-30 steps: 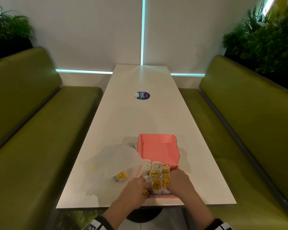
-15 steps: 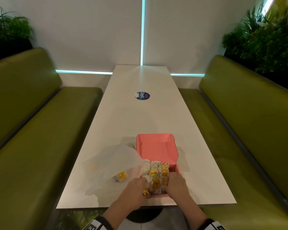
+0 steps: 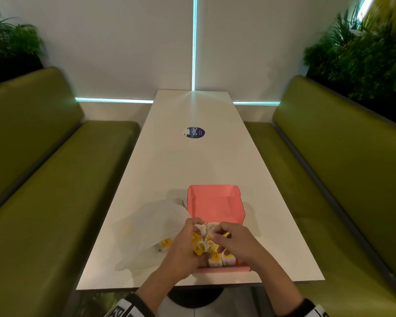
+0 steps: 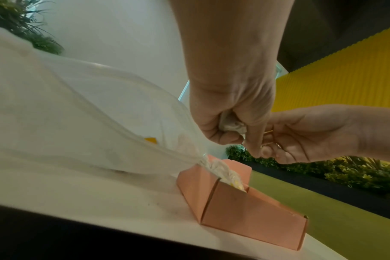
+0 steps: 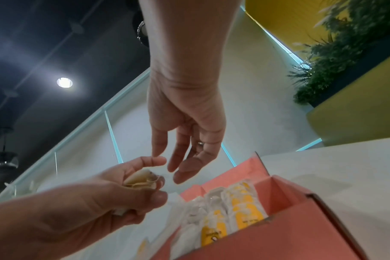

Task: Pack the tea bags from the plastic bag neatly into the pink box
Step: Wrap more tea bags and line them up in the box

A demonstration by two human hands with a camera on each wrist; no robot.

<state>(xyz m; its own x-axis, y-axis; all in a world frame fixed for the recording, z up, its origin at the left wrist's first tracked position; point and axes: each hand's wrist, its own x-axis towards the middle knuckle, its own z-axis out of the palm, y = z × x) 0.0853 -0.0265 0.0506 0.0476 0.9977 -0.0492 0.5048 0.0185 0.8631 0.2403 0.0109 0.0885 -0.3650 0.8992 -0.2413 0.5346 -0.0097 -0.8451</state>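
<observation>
The pink box (image 3: pixel 216 205) stands open near the table's front edge, with rows of white tea bags with yellow tags (image 3: pixel 218 259) inside it. Above its left side my left hand (image 3: pixel 185 247) grips a crumpled tea bag (image 4: pixel 232 126), which also shows as the tea bag (image 5: pixel 142 180) in the right wrist view. My right hand (image 3: pixel 234 242) hovers beside it over the box, fingers relaxed and holding nothing; the right hand (image 5: pixel 185 140) nearly touches the left fingertips. The clear plastic bag (image 3: pixel 150 227) lies left of the box with a tea bag (image 3: pixel 165 243) still inside.
The white table (image 3: pixel 192 165) runs long and narrow toward the wall, with a round blue sticker (image 3: pixel 195 132) at its middle. Green benches (image 3: pixel 55 202) flank both sides, and plants (image 3: pixel 364 53) stand behind them.
Both hands have lifted off the rows of tea bags in the box. My left hand now holds a tea bag above the box, and my right hand has moved in next to it.
</observation>
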